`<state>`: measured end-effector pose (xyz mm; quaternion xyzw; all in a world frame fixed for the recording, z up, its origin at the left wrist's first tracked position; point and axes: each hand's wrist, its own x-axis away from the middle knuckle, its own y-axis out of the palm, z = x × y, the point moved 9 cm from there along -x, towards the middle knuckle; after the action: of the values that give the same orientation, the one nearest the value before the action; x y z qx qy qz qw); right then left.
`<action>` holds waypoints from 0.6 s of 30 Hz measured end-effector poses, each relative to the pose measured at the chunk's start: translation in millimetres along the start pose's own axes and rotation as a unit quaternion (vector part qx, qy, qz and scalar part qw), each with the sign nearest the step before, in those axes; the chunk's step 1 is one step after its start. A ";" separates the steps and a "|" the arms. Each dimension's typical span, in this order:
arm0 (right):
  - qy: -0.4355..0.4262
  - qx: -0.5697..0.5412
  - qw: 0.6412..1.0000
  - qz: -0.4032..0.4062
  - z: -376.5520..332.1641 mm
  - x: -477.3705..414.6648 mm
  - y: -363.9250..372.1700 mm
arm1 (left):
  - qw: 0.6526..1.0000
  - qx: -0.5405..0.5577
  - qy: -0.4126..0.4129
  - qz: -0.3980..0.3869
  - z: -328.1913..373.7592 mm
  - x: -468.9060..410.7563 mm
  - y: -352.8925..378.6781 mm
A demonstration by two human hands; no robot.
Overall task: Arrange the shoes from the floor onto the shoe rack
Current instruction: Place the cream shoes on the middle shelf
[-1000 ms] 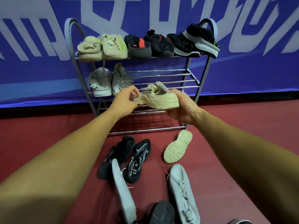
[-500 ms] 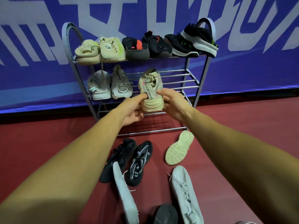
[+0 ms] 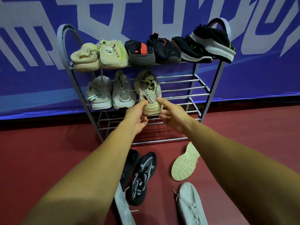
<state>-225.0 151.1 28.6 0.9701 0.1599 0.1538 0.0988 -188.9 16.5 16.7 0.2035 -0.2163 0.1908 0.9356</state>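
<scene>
Left hand (image 3: pixel 137 118) and right hand (image 3: pixel 172 117) pinch a beige sneaker (image 3: pixel 150 93) by its heel on the shoe rack (image 3: pixel 193 88); let go with the heel overhanging, it could tip off the rails.

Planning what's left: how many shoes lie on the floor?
5: black sneaker centre, patterned black sneaker beside it, sole-up beige shoe right, white lace-up bottom right, pale shoe bottom centre. Others may be hidden.
</scene>
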 end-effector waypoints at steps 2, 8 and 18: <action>-0.007 -0.010 1.000 0.008 2.4 -7.6 0.4 | 1.000 0.018 0.005 0.006 0.3 -10.6 0.2; -0.031 -0.031 0.997 0.056 6.3 -32.8 -1.5 | 0.999 0.046 0.009 -0.003 -3.4 -28.8 4.0; -0.026 -0.040 0.997 0.053 17.1 -61.6 3.5 | 0.996 0.085 -0.005 0.016 -11.0 -41.1 2.1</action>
<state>-273.9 124.5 -2.9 0.9762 0.0994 0.1398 0.1329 -220.5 12.2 -11.6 0.2794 -0.2069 0.2225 0.9108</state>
